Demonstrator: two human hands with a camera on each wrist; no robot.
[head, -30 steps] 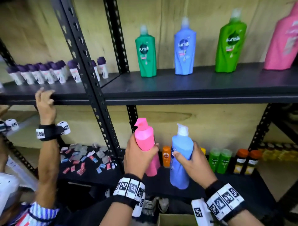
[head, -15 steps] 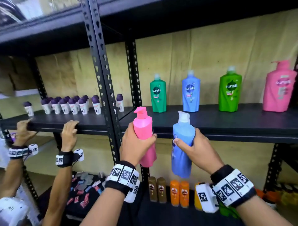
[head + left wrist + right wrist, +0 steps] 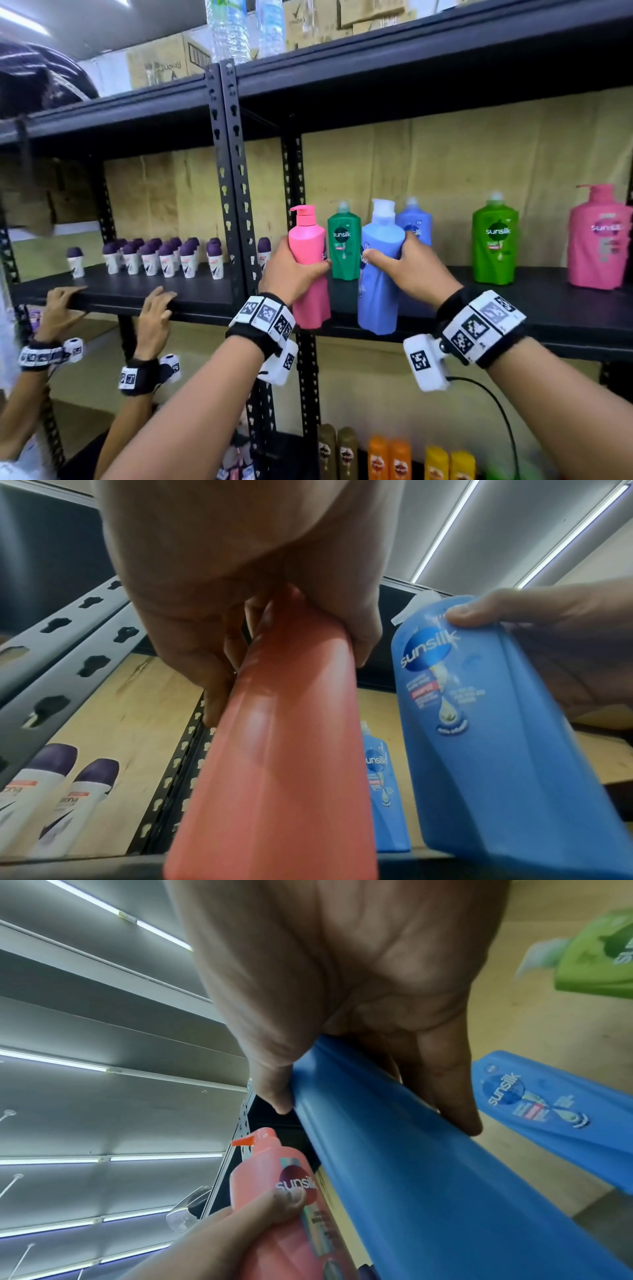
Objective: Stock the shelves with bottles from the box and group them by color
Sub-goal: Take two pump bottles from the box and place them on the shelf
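Both bottles, pink bottle point(image 3: 308, 267) and blue bottle point(image 3: 378, 274), now raised to shelf point(image 3: 513, 308).

In the head view the held blue bottle point(image 3: 378, 274) covers most of the blue shelf bottle point(image 3: 416, 224), and the held pink bottle point(image 3: 308, 267) overlaps the dark green bottle point(image 3: 343, 246). The big pink bottle point(image 3: 599, 236) is cut by the right edge. The deodorant labels point(image 3: 168, 265) are too small to read.

Smooth, glossy plastic pink bottle point(image 3: 307, 260) and blue bottle point(image 3: 379, 274); matt black perforated metal shelf point(image 3: 548, 308).
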